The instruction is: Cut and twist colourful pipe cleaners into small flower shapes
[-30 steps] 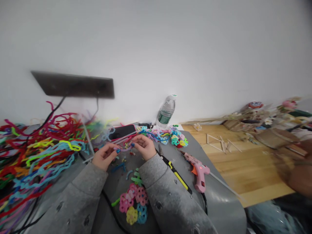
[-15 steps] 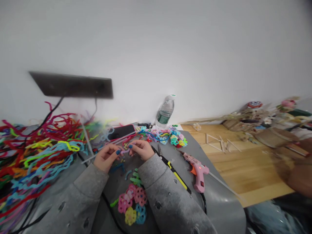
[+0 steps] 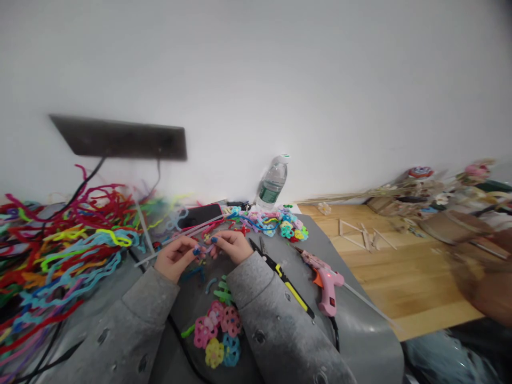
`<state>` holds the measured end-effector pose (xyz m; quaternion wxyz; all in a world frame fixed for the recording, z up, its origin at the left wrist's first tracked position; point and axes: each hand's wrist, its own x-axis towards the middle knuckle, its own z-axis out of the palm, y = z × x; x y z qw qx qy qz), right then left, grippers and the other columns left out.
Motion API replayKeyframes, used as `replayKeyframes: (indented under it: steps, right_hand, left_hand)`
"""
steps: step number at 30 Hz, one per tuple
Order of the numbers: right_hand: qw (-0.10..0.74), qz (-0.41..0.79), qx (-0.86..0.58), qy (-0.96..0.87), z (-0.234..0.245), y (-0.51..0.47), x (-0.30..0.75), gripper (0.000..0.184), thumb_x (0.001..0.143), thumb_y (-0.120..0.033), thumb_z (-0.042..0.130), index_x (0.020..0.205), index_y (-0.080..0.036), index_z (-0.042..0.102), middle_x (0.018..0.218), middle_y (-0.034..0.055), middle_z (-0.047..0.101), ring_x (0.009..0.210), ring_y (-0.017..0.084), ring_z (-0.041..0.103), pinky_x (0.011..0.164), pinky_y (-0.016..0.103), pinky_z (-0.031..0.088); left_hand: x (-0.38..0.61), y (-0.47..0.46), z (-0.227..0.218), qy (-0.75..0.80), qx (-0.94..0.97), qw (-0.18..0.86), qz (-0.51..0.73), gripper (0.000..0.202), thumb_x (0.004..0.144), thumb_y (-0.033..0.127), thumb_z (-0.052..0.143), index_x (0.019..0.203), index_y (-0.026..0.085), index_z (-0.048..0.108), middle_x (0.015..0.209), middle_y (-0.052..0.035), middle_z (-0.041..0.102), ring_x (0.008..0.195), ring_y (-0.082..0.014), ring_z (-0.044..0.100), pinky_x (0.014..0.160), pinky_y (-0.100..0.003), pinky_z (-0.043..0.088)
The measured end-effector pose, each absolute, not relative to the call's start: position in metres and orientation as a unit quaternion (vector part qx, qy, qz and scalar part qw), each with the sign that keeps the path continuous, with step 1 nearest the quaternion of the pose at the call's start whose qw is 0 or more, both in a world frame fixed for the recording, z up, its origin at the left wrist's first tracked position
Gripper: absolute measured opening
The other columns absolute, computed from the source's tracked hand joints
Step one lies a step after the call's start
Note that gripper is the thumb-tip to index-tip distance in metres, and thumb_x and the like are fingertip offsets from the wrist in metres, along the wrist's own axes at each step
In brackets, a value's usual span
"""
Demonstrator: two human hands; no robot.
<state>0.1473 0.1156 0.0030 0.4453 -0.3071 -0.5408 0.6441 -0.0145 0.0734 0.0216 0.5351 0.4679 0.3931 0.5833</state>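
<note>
A short purple pipe cleaner (image 3: 207, 248) is pinched between both hands over the grey table. My left hand (image 3: 176, 257) closes thumb and fingers on its left end. From the other side my right hand (image 3: 231, 246) grips it, fingertips almost meeting the left ones. Below the hands lie a blue pipe cleaner piece (image 3: 210, 286), a green coiled piece (image 3: 223, 292) and a cluster of pipe cleaner flowers in pink (image 3: 205, 332), yellow (image 3: 214, 353) and blue (image 3: 231, 350). Yellow-and-black scissors (image 3: 288, 282) rest beside my right sleeve.
A pink glue gun (image 3: 328, 288) with a lit red light lies on the right. Loose pipe cleaners (image 3: 80, 250) heap up on the left. At the back are a phone (image 3: 200, 215), a water bottle (image 3: 273, 184) and more flowers (image 3: 286, 230). Another person's arm (image 3: 490, 293) is at far right.
The purple pipe cleaner, curved and plainer to see before, is now more covered by my fingertips. Both hands stay nearly in place, and the view has shifted slightly.
</note>
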Motion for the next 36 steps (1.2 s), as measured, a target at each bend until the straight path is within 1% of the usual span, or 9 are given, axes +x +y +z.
replayKeyframes:
  steps: [6, 14, 18, 20, 22, 24, 27, 30, 36]
  right_hand:
    - [0.48, 0.62, -0.317, -0.534, 0.004, 0.115, 0.147, 0.049, 0.068, -0.061, 0.063, 0.071, -0.013, 0.069, 0.05, -0.0001, 0.06, 0.045, 0.01, 0.056, 0.047, 0.022, 0.043]
    - [0.513, 0.612, -0.291, -0.528, 0.004, 0.115, 0.148, 0.043, 0.073, -0.056, 0.063, 0.069, -0.014, 0.068, 0.053, 0.0012, 0.061, 0.044, 0.01, 0.053, 0.047, 0.022, 0.043]
    - [0.516, 0.639, -0.26, -0.507, 0.003, 0.115, 0.148, 0.04, 0.072, -0.052, 0.066, 0.085, -0.015, 0.067, 0.06, 0.0016, 0.065, 0.05, 0.01, 0.056, 0.05, 0.023, 0.045]
    - [0.511, 0.654, -0.248, -0.5, 0.002, 0.115, 0.148, 0.042, 0.071, -0.048, 0.07, 0.097, -0.016, 0.065, 0.068, 0.0023, 0.067, 0.058, 0.011, 0.059, 0.055, 0.023, 0.046]
    - [0.494, 0.669, -0.249, -0.497, 0.001, 0.114, 0.147, 0.044, 0.069, -0.044, 0.072, 0.102, -0.017, 0.063, 0.076, 0.0032, 0.068, 0.062, 0.011, 0.061, 0.058, 0.022, 0.047]
    - [0.469, 0.685, -0.253, -0.497, 0.0, 0.113, 0.146, 0.042, 0.067, -0.043, 0.075, 0.098, -0.016, 0.064, 0.077, 0.003, 0.068, 0.062, 0.01, 0.062, 0.059, 0.022, 0.047]
    - [0.44, 0.705, -0.261, -0.49, -0.001, 0.113, 0.146, 0.038, 0.062, -0.042, 0.078, 0.086, -0.015, 0.066, 0.066, 0.0007, 0.066, 0.058, 0.011, 0.062, 0.057, 0.023, 0.048]
    - [0.456, 0.707, -0.275, -0.465, 0.0, 0.114, 0.146, 0.036, 0.058, -0.042, 0.08, 0.077, -0.015, 0.066, 0.06, -0.0006, 0.065, 0.055, 0.011, 0.061, 0.054, 0.023, 0.048]
    - [0.515, 0.683, -0.301, -0.421, -0.002, 0.118, 0.149, 0.037, 0.055, -0.043, 0.081, 0.076, -0.016, 0.067, 0.061, -0.0012, 0.065, 0.053, 0.008, 0.057, 0.053, 0.02, 0.046]
  left_hand:
    - [-0.013, 0.075, 0.023, 0.382, 0.424, 0.57, 0.591, 0.029, 0.059, 0.042, 0.079, 0.065, 0.017, 0.066, 0.066, 0.0001, 0.069, 0.053, -0.0098, 0.061, 0.048, -0.017, 0.045]
    - [-0.012, 0.076, 0.016, 0.396, 0.412, 0.622, 0.535, 0.034, 0.055, 0.044, 0.08, 0.064, 0.014, 0.066, 0.062, -0.0004, 0.065, 0.046, -0.0066, 0.054, 0.044, -0.015, 0.041]
    - [-0.012, 0.078, 0.015, 0.389, 0.363, 0.62, 0.576, 0.031, 0.054, 0.04, 0.082, 0.065, 0.016, 0.065, 0.061, 0.002, 0.064, 0.045, -0.0062, 0.053, 0.044, -0.016, 0.042]
    - [-0.014, 0.079, 0.015, 0.391, 0.353, 0.599, 0.603, 0.028, 0.056, 0.037, 0.081, 0.065, 0.017, 0.064, 0.06, 0.0033, 0.063, 0.045, -0.0053, 0.051, 0.043, -0.015, 0.042]
    - [-0.016, 0.081, 0.014, 0.397, 0.351, 0.573, 0.626, 0.024, 0.059, 0.035, 0.079, 0.066, 0.018, 0.064, 0.057, 0.0046, 0.061, 0.044, -0.0049, 0.05, 0.042, -0.014, 0.04]
    - [-0.018, 0.082, 0.012, 0.399, 0.355, 0.55, 0.642, 0.022, 0.061, 0.034, 0.078, 0.068, 0.018, 0.064, 0.053, 0.0056, 0.058, 0.044, -0.0049, 0.049, 0.041, -0.014, 0.039]
    - [-0.019, 0.083, 0.009, 0.405, 0.366, 0.527, 0.651, 0.021, 0.062, 0.033, 0.077, 0.07, 0.019, 0.064, 0.051, 0.0062, 0.056, 0.043, -0.0056, 0.048, 0.039, -0.015, 0.036]
    - [-0.019, 0.083, 0.008, 0.417, 0.372, 0.529, 0.639, 0.023, 0.061, 0.035, 0.077, 0.069, 0.018, 0.064, 0.051, 0.006, 0.054, 0.043, -0.0062, 0.048, 0.04, -0.016, 0.036]
    - [-0.017, 0.082, 0.004, 0.421, 0.443, 0.543, 0.576, 0.031, 0.059, 0.044, 0.077, 0.067, 0.016, 0.066, 0.048, 0.0042, 0.053, 0.042, -0.0061, 0.044, 0.041, -0.017, 0.034]
